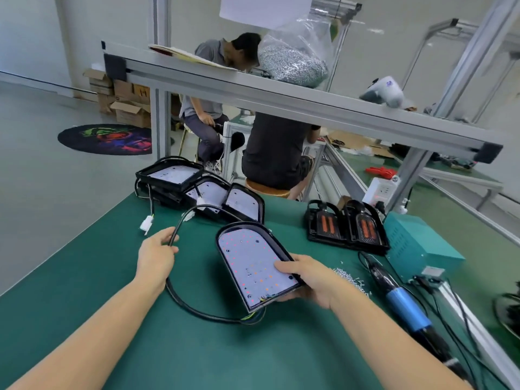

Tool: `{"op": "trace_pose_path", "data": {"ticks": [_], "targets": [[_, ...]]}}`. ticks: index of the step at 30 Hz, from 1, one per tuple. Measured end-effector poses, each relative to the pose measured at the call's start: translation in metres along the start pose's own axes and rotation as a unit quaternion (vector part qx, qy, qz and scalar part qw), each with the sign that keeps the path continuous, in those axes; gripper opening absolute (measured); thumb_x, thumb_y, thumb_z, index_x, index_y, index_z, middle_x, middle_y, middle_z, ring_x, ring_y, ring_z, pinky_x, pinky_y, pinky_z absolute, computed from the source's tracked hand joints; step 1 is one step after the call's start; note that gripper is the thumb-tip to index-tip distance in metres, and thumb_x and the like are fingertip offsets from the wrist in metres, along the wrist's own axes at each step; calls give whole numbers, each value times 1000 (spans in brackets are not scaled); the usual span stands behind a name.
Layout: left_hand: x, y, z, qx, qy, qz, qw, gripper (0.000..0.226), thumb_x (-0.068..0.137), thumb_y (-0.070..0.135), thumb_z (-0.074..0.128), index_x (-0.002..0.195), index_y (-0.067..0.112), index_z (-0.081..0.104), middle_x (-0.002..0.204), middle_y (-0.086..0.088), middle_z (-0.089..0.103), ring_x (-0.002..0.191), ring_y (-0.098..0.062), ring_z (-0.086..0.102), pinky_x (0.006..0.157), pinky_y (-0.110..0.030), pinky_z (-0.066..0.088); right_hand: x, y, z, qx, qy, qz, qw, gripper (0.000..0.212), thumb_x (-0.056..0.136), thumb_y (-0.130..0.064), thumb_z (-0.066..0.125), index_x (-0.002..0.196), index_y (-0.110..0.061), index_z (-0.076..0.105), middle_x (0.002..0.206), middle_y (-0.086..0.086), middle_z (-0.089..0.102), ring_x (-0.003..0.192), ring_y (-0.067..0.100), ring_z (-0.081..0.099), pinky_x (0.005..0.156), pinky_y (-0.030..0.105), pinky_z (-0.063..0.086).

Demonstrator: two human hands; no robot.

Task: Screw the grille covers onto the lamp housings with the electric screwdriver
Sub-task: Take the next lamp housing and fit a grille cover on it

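Right hand grips lamp housing; left hand holds its cable.

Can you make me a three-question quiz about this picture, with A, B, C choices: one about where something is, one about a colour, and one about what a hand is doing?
1. Where does the electric screwdriver lie?
A. On the table to the right of the held lamp housing
B. In the left hand
C. On the top shelf

2. What colour is the table mat?
A. Red
B. Green
C. Yellow

3. What is the left hand doing?
A. Resting flat on the mat
B. Picking up screws
C. Gripping the black cable

Answers:
1. A, since it lies on the mat beside the screw pile, with no hand on it.
2. B, since the whole work surface is green.
3. C, since its fingers curl round the cable while the right hand holds the housing's edge.
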State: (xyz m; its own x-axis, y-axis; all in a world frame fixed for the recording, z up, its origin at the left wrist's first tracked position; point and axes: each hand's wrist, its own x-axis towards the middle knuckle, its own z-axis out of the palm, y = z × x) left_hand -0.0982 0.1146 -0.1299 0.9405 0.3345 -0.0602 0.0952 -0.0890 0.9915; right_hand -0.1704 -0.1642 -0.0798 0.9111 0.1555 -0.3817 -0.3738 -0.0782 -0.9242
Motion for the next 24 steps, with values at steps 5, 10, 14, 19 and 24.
{"op": "trace_pose_path", "data": {"ticks": [5, 10, 14, 19, 24], "targets": [[-27, 1, 7, 111, -34, 63, 991, 49, 85, -12, 37, 102, 23, 67, 112, -1, 66, 93, -22, 56, 79, -33, 47, -14, 11, -9, -60, 1, 22, 998, 17, 92, -12, 62, 108, -14, 69, 94, 8, 75, 74, 22, 71, 57, 32, 59], [-62, 8, 19, 186, 1, 183, 965, 35, 95, 8, 47, 129, 8, 54, 124, -11, 52, 108, -27, 49, 93, -38, 39, -18, 18, -14, -90, 13, 35, 995, 14, 91, -13, 63, 103, -15, 69, 83, 0, 75, 68, 15, 70, 55, 27, 57], [-89, 15, 47, 103, -115, 57, 986, 30, 96, 34, 47, 119, 17, 57, 116, 1, 56, 107, -21, 52, 97, -39, 41, -14, 16, -15, -111, 22, 29, 993, 15, 90, -12, 64, 103, -16, 69, 80, -1, 73, 66, 13, 69, 56, 27, 58], [-83, 12, 66, 213, -99, 33, 971, 25, 93, 37, 49, 101, 14, 55, 88, 1, 59, 88, -25, 54, 73, -33, 38, -12, 5, -17, -180, 18, -6, 984, 14, 90, -10, 65, 103, -13, 69, 73, -4, 66, 62, 12, 58, 57, 19, 46], [-72, 8, 70, 228, -43, 30, 972, 29, 89, 10, 43, 60, 14, 40, 55, -2, 46, 53, -22, 38, 53, -30, 26, -5, -6, -19, -283, 53, -23, 957, 45, 95, -51, 54, 116, -14, 69, 107, -6, 58, 98, 12, 49, 87, 29, 32]]}}
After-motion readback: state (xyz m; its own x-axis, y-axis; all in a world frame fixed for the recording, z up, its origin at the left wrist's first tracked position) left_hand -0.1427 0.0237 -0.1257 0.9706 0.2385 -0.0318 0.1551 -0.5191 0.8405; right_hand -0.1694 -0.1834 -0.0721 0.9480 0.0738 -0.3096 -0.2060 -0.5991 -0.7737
